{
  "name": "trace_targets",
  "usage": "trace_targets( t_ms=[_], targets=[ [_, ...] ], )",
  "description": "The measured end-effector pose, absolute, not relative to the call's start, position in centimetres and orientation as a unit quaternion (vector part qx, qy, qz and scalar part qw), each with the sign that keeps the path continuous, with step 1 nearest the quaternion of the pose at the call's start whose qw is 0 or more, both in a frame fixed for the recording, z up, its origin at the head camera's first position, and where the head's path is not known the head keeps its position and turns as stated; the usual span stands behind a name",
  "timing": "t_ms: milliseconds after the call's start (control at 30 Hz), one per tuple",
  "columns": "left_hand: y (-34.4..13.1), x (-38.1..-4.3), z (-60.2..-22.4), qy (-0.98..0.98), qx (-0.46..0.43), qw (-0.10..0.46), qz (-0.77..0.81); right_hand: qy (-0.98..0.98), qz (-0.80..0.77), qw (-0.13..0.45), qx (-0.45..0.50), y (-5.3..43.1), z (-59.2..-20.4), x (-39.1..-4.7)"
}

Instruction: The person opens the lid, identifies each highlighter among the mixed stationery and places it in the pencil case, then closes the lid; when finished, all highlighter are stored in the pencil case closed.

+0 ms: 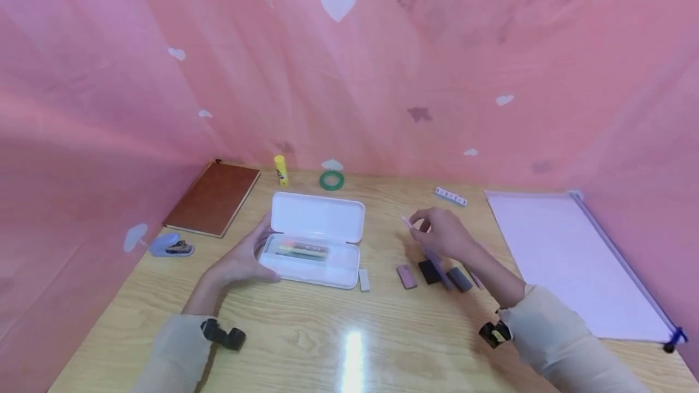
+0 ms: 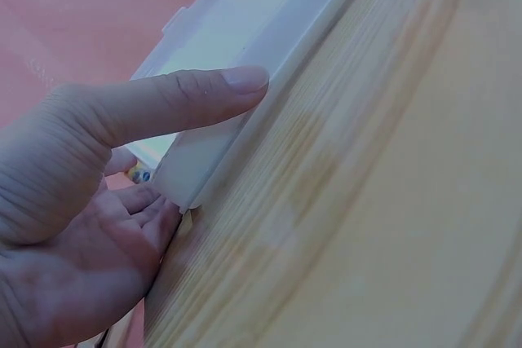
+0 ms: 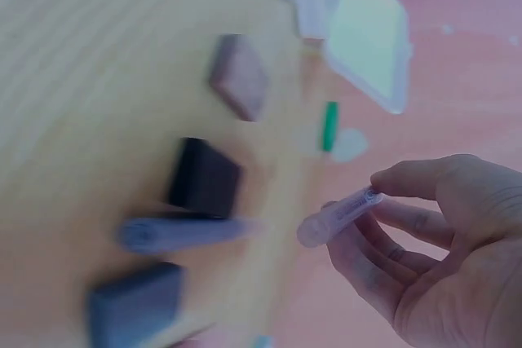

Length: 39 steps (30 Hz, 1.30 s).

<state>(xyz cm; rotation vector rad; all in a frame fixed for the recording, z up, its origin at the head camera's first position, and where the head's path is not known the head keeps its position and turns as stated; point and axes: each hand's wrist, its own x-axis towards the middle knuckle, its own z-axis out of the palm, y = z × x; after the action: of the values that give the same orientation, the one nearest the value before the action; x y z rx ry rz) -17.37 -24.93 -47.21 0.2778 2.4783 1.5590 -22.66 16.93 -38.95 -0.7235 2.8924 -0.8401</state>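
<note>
A white plastic pencil case (image 1: 312, 250) lies open on the wooden table (image 1: 349, 344), lid (image 1: 319, 217) tipped back, with pens (image 1: 301, 250) inside. My left hand (image 1: 240, 259) holds the case's left end; the thumb (image 2: 192, 99) lies along its front wall (image 2: 212, 156) and the other fingers reach behind. My right hand (image 1: 443, 234) is raised to the right of the case and pinches a thin pink pen (image 3: 338, 216) between thumb and fingers. Under that hand lie a mauve eraser (image 1: 406, 276), a black eraser (image 1: 429, 272), a grey eraser (image 1: 459, 279) and a purple marker (image 3: 183, 232).
A brown notebook (image 1: 214, 199) and a blue stapler (image 1: 171, 245) lie at the left. A yellow glue stick (image 1: 281, 170) and green tape roll (image 1: 331, 180) stand at the back. A lilac zip folder (image 1: 579, 259) covers the right side. A small white eraser (image 1: 364, 279) lies by the case.
</note>
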Motion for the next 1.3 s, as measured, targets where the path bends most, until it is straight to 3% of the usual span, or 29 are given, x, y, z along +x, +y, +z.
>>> trace_targets(
  t_ms=[133, 567, 967, 1300],
  targets=[
    [-25.0, -17.4, -47.2, 0.838, 0.093, 0.104, 0.527, 0.931, -0.254, 0.006, -0.260, 15.6, -37.3, -23.2],
    [-24.7, -17.4, -47.5, 0.840, 0.090, 0.107, 0.525, 0.906, -0.200, 0.044, -0.371, 5.7, -35.6, -24.0],
    [-24.5, -17.6, -47.5, 0.835, 0.098, 0.110, 0.530, 0.891, -0.198, 0.062, -0.403, -2.3, -39.6, -22.7],
    [-24.5, -17.5, -47.0, 0.831, 0.094, 0.117, 0.535, 0.913, -0.114, 0.043, -0.388, -4.1, -41.8, -22.7]
  ],
)
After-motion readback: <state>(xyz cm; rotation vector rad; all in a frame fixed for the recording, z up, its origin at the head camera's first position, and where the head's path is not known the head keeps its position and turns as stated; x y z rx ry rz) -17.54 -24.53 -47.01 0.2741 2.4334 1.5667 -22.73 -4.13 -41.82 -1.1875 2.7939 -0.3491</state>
